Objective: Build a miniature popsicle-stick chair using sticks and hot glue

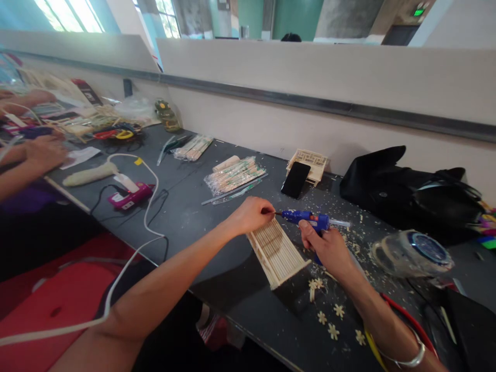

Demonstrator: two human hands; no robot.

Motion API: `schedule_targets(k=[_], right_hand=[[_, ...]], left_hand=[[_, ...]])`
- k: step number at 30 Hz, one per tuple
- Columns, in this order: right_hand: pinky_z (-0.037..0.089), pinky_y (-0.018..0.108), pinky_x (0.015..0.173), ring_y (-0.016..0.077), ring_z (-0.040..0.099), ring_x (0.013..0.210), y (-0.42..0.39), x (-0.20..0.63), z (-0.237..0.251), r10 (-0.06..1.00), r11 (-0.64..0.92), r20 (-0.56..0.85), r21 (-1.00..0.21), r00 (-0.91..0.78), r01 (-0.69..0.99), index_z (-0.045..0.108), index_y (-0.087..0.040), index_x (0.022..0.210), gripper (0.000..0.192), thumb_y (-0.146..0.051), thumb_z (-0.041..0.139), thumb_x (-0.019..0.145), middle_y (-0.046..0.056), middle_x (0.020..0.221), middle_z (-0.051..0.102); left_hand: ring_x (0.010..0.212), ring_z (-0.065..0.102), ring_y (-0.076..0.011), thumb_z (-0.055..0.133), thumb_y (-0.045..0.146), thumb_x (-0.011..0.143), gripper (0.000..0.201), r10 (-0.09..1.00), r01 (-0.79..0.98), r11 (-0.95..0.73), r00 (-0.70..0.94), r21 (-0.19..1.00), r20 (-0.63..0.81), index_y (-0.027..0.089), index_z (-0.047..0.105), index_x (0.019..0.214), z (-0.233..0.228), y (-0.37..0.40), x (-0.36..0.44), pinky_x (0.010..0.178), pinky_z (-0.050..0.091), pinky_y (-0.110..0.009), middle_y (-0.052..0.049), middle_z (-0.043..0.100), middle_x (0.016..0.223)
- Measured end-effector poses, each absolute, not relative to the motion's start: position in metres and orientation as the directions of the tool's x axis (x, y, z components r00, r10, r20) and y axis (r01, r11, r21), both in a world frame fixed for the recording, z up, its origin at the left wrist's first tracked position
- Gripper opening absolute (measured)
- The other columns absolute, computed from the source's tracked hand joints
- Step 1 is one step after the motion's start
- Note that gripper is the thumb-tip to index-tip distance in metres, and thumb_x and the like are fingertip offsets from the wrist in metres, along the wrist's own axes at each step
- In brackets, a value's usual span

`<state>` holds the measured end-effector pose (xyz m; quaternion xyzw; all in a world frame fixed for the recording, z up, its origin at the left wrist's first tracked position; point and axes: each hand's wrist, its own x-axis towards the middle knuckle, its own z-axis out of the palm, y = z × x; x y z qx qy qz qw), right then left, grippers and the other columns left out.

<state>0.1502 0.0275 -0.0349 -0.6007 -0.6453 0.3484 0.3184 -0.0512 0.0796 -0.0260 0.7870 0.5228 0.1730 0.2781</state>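
My right hand (329, 250) is wrapped around the handle of a blue hot glue gun (300, 214), with a clear glue stick poking out of its rear. The gun's nozzle points left, close to the fingertips of my left hand (253, 214). Those fingers are pinched at the far end of a small panel of thin wooden sticks (277, 250), which is tilted above the dark table; whether they also hold a smaller piece is hidden. Below my right hand lie several small wooden flower shapes (333, 331) and some wood crumbs.
Behind the panel are a black phone (296, 179) leaning on a small wooden model (310, 161) and plastic-wrapped sticks (236, 175). A clear jar (413, 253) and black bag (387, 191) stand right. Left are a purple power strip (132, 196), a white cable (149, 206) and another person's hands (44, 150).
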Motion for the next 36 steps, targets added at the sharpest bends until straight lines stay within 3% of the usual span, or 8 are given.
schedule_targets(k=[36], right_hand=[[0.041,0.027,0.049,0.0144,0.049,0.047,0.0277,0.1489,-0.029,0.999,0.007,-0.019,-0.819,-0.039,0.574,0.047,-0.024,0.045,0.061,-0.078,0.043,0.073,0.002,0.047,0.051]], left_hand=[[0.071,0.065,-0.0173,0.051,0.025,0.08,0.03,0.902,0.711,-0.353,0.432,0.608,0.018,0.015,0.079,0.084,-0.0316,0.0821,-0.0537,0.066,0.042,-0.027,-0.009,0.076,0.081]])
